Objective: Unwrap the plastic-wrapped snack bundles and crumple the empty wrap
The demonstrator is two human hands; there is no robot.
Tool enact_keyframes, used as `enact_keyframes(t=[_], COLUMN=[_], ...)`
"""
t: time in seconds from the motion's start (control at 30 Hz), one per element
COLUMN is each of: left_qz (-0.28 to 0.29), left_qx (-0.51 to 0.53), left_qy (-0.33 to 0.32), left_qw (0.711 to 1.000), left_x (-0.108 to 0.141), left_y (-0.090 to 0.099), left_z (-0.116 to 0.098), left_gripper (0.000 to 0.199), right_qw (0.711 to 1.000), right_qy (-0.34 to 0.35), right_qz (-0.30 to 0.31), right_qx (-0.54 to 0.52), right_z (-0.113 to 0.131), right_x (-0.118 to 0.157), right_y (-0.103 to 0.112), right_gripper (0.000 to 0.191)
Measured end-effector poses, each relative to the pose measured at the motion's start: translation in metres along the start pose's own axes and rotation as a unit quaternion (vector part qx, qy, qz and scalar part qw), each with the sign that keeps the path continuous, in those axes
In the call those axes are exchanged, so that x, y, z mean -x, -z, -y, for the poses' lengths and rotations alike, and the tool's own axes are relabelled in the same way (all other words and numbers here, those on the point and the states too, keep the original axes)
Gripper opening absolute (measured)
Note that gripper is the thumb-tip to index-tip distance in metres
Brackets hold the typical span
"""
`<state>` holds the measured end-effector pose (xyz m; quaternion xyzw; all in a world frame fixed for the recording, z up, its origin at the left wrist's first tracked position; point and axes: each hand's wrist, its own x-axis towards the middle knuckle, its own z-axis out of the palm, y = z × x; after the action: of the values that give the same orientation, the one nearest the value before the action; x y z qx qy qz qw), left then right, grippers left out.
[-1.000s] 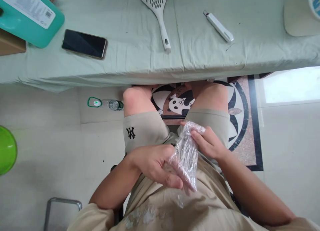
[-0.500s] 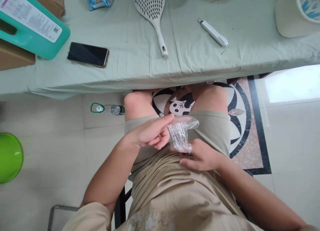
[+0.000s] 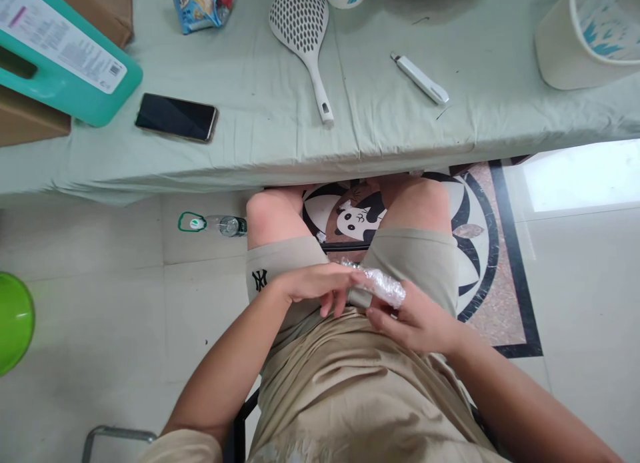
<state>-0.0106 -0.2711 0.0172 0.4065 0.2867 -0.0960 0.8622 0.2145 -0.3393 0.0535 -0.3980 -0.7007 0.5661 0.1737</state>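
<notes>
- Wrap (image 3: 384,287): above the lap, between the hands, long axis slanting from far left to near right.
- Left hand (image 3: 317,284): partly open, touching its left end.
- Right hand (image 3: 417,319): curled, holding its right end.

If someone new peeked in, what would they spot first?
Probably the panda picture on the floor between the knees. Next, shiny crinkled plastic between the left hand and right hand, over the lap. Then a bright green round thing at the far left.
</notes>
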Motion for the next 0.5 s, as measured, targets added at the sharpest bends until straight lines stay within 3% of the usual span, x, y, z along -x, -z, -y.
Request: enact_keyframes(t=[0.13, 0.23, 0.3, 0.37, 0.5], left_qz=[0.010, -0.003, 0.015, 0.036, 0.032], left_qx=[-0.076, -0.110, -0.112, -0.118, -0.157], left_qy=[0.048, 0.087, 0.083, 0.033, -0.148], left_qw=[0.996, 0.990, 0.990, 0.992, 0.976], left_x=[0.002, 0.002, 0.002, 0.005, 0.016], left_y=[-0.008, -0.015, -0.017, -0.015, -0.010], left_z=[0.004, 0.012, 0.019, 0.023, 0.017], left_gripper=[0.062, 0.042, 0.040, 0.043, 0.055], right_qw=[0.999, 0.997, 0.994, 0.991, 0.990], right_qy=[-0.015, -0.066, -0.100, -0.119, -0.117], right_qz=[-0.026, -0.035, -0.043, -0.049, -0.047], right_qx=[-0.031, -0.003, 0.013, 0.021, 0.057], right_z=[-0.002, -0.001, 0.001, 0.001, -0.002], right_x=[0.000, -0.002, -0.004, -0.005, -0.006], right_y=[0.006, 0.012, 0.017, 0.021, 0.027], right_gripper=[0.065, 0.072, 0.071, 0.061, 0.040])
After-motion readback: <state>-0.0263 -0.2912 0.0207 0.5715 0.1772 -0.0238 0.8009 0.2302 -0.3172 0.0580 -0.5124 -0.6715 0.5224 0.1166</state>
